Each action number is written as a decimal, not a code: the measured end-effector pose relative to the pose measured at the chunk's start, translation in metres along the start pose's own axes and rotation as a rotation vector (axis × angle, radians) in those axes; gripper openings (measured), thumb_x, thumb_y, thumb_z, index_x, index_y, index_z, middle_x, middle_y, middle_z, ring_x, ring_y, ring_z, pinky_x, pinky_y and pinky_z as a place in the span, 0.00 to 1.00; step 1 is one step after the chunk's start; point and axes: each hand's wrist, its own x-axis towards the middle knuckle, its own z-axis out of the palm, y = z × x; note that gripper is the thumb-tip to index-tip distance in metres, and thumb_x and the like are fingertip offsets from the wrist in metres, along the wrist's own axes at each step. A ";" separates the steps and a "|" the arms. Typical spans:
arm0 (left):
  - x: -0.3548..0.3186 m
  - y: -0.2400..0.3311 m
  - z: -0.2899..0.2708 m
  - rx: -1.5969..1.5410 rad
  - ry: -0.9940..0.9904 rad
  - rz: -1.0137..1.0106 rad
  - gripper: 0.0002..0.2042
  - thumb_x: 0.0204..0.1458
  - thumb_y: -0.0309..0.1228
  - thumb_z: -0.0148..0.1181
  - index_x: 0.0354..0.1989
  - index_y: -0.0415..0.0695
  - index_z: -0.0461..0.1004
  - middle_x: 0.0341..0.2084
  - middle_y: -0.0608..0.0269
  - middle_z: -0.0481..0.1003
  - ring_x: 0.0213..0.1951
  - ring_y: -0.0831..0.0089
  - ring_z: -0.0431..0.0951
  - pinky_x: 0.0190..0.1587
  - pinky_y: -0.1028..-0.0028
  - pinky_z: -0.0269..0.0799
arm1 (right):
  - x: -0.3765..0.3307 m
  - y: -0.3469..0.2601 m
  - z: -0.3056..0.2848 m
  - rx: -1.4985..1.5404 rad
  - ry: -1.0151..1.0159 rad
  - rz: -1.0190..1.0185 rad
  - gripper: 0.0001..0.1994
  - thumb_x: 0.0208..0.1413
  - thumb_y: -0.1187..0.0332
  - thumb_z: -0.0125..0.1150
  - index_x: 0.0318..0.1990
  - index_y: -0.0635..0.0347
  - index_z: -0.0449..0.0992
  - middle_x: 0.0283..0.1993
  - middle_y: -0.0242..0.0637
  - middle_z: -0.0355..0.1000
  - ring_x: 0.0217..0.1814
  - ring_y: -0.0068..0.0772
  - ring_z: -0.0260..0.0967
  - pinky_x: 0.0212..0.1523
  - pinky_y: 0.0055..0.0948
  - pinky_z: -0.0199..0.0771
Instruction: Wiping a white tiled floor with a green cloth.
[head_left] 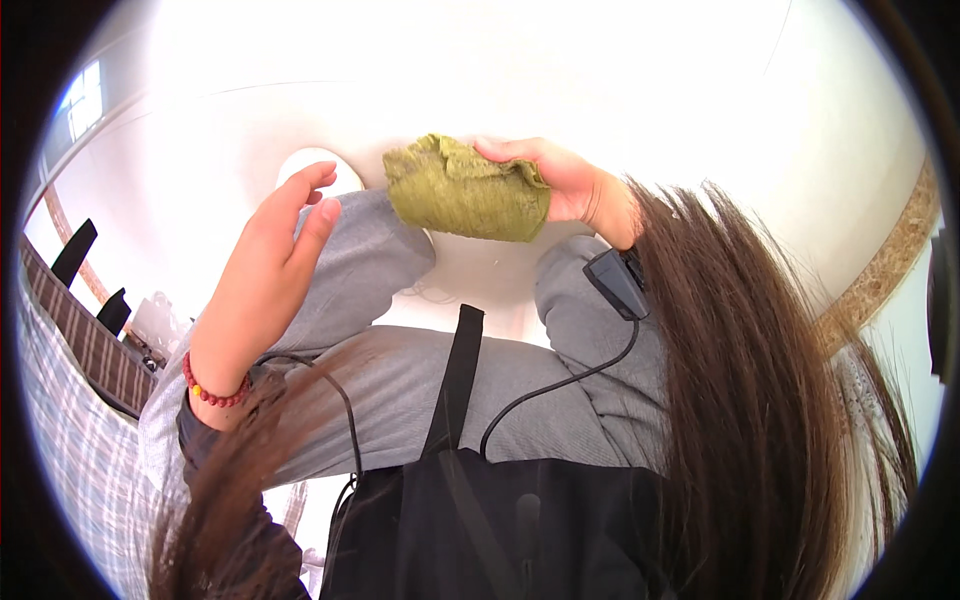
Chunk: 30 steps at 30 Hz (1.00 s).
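My right hand grips the right end of a folded, wrinkled olive-green cloth, its thumb along the upper edge and its other fingers mostly hidden behind. The cloth hangs above the gap between my knees, with a ruffled upper edge and dark streaks on its surface. To the left of it, and apart from it, my left hand is raised with thumb and fingers spread and nothing in them. A red bead bracelet circles that wrist. Near my right wrist sits a small dark box with a cable.
My legs in grey trousers lie under the hands. Black cables and a black strap cross my lap. Long hair hangs at the right. A round white object shows behind the left hand; plaid fabric lies far left.
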 end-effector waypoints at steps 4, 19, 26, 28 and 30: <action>-0.001 -0.002 0.003 -0.303 -0.037 -0.045 0.19 0.64 0.35 0.43 0.59 0.39 0.63 0.52 0.57 0.70 0.55 0.68 0.68 0.58 0.71 0.60 | 0.000 0.003 0.010 0.046 -0.041 -0.100 0.22 0.63 0.61 0.45 0.57 0.70 0.63 0.55 0.49 0.67 0.54 0.39 0.69 0.54 0.39 0.72; 0.001 0.013 0.002 -0.159 0.448 0.071 0.18 0.50 0.32 0.63 0.48 0.42 0.68 0.54 0.57 0.65 0.54 0.62 0.65 0.54 0.65 0.61 | 0.007 0.001 0.076 -0.122 -0.203 -0.289 0.31 0.57 0.69 0.49 0.67 0.66 0.47 0.63 0.48 0.59 0.63 0.40 0.59 0.63 0.33 0.58; 0.000 0.025 0.004 0.038 0.407 0.141 0.17 0.44 0.35 0.69 0.41 0.41 0.73 0.48 0.59 0.67 0.54 0.61 0.60 0.57 0.65 0.56 | 0.012 0.006 0.115 -0.995 -0.054 -0.511 0.45 0.47 0.79 0.48 0.70 0.60 0.28 0.69 0.39 0.46 0.63 0.28 0.52 0.56 0.20 0.57; 0.005 0.022 0.001 0.123 0.453 0.171 0.16 0.47 0.32 0.66 0.42 0.40 0.73 0.48 0.58 0.69 0.52 0.63 0.64 0.55 0.67 0.59 | 0.013 0.005 0.122 -1.015 -0.044 -0.527 0.46 0.46 0.81 0.47 0.70 0.60 0.25 0.68 0.40 0.48 0.63 0.28 0.52 0.56 0.21 0.59; 0.010 0.014 -0.003 0.005 0.487 0.179 0.14 0.50 0.31 0.63 0.43 0.39 0.73 0.46 0.59 0.70 0.50 0.67 0.66 0.53 0.69 0.61 | 0.016 0.000 0.122 -0.817 -0.084 -0.512 0.43 0.45 0.81 0.47 0.70 0.63 0.33 0.66 0.44 0.52 0.59 0.31 0.58 0.55 0.22 0.62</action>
